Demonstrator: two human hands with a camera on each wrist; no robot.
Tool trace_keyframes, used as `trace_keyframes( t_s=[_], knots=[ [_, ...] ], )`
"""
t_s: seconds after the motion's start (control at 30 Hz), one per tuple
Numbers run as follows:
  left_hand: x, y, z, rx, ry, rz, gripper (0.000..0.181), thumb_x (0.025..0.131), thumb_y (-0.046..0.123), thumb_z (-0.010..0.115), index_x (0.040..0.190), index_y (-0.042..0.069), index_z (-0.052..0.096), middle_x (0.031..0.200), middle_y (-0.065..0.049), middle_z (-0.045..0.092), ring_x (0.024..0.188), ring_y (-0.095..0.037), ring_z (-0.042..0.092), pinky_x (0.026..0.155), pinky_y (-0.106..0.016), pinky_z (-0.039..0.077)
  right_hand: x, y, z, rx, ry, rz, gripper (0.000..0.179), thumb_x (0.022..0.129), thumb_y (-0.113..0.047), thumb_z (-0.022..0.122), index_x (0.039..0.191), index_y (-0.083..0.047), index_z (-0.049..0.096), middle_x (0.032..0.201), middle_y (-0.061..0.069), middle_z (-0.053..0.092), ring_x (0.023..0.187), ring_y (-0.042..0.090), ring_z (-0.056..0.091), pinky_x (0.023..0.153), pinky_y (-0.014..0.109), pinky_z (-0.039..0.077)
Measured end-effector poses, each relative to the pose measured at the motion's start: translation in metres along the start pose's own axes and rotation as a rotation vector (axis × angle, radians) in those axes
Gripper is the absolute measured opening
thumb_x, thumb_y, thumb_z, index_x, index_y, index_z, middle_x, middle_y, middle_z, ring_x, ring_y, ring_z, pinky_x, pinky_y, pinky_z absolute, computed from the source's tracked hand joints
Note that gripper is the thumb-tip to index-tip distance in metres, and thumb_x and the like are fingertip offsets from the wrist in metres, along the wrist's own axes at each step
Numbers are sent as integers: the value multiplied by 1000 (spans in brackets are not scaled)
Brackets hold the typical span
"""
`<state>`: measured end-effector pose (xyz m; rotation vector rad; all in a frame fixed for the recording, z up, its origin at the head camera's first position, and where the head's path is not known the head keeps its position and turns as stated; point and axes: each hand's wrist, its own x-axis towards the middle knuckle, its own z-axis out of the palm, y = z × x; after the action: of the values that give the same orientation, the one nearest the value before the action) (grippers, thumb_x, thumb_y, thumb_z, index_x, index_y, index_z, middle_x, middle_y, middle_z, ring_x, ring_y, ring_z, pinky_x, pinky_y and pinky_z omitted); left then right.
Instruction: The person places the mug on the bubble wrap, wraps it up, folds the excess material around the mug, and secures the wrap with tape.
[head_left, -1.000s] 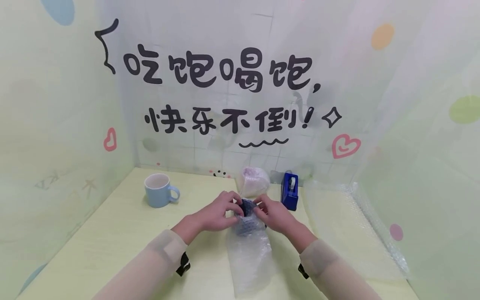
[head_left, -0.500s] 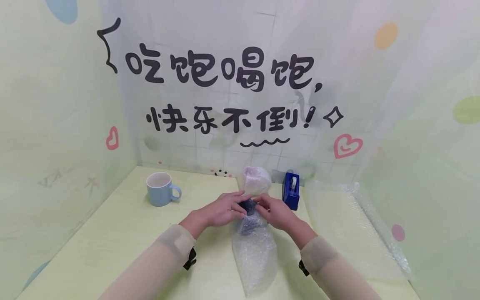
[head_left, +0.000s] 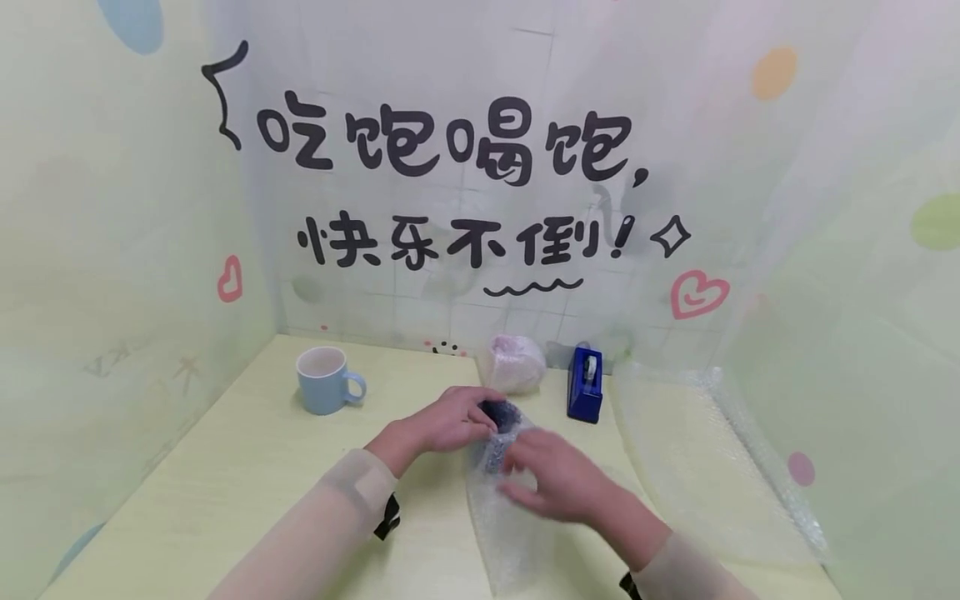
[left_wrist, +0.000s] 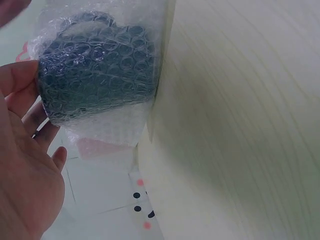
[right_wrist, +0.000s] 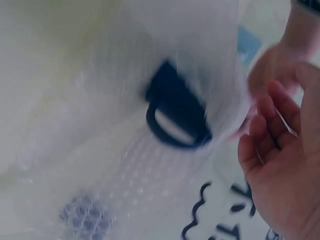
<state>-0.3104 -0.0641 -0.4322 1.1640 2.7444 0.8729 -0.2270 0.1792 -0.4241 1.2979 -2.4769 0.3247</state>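
A dark blue mug [head_left: 499,415] stands upright in front of me with bubble wrap [left_wrist: 125,117] around its side. My left hand [head_left: 452,418] holds the mug by its rim, thumb and fingers at the left of the opening. In the right wrist view the mug's handle [right_wrist: 167,132] shows dark through the film. The loose length of bubble wrap [head_left: 504,542] runs from the mug toward me. My right hand [head_left: 558,477], blurred, is over that wrap just in front of the mug, fingers loosely bent and apart from the mug.
A light blue mug [head_left: 322,382] stands at the back left. Behind the wrapped mug sits a pinkish bundle [head_left: 516,365] in bubble wrap. A blue tape dispenser [head_left: 585,385] is right of it, and a flat bubble wrap sheet [head_left: 693,458] covers the table's right side.
My right hand has left the mug's rim and come down toward me over the wrap. My left hand stays at the rim.
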Motion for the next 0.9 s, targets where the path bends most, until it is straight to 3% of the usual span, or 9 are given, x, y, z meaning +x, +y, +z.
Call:
trace_keyframes(
  t_s=[0.1,0.2,0.3,0.43,0.53,0.7,0.8,0.9],
  knots=[
    [0,0,-1,-17,-12,-8,31,100,18,61,114,8,87,163,-11,59,153,-37,52,129,-56,40,-18,-21,8,-110,-112,-141,51,86,-71,82,103,-26,66,102,-12,61,96,7,56,85,24,49],
    [-1,-1,0,-49,-13,-20,30,101,18,62,113,7,87,164,-11,58,154,-38,51,129,-56,41,-30,-32,20,-203,-184,-201,69,74,-85,81,104,-27,59,102,-13,52,94,6,47,80,19,37],
    [-2,-3,2,-72,-10,-19,29,101,17,63,113,6,87,164,-12,57,154,-39,50,129,-56,40,-36,-35,28,-201,-231,-172,66,75,-79,85,104,-26,57,102,-13,50,95,5,45,81,18,35],
    [-4,-3,2,-81,-10,-15,29,102,18,63,115,6,86,165,-12,56,156,-39,49,131,-57,39,-38,-32,31,-178,-249,-176,47,85,-63,87,107,-28,63,101,-16,55,97,4,52,85,20,41],
    [-5,-2,1,-66,-10,-8,30,103,19,63,117,6,86,166,-12,55,157,-40,48,131,-57,38,-38,-31,33,-223,-188,-271,31,90,-51,86,104,-29,68,96,-17,61,93,4,59,85,21,46],
    [-7,-2,1,-69,-12,-7,32,104,21,62,119,6,85,168,-10,53,158,-39,46,131,-56,38,-32,-31,34,-293,25,-403,20,85,-34,87,91,-29,69,84,-17,62,81,5,59,77,22,45],
    [-7,-3,2,-72,-17,-6,32,104,21,61,121,6,85,169,-10,52,159,-39,45,132,-56,37,-21,-29,26,-297,108,-397,21,83,-29,86,90,-27,67,84,-15,62,81,7,59,76,24,46],
    [-7,-4,3,-66,-23,-5,32,105,22,61,122,7,84,170,-9,51,160,-38,44,133,-55,36,-5,-23,14,-288,140,-308,17,85,-25,84,95,-24,70,91,-12,66,87,9,63,81,27,52]
  ],
)
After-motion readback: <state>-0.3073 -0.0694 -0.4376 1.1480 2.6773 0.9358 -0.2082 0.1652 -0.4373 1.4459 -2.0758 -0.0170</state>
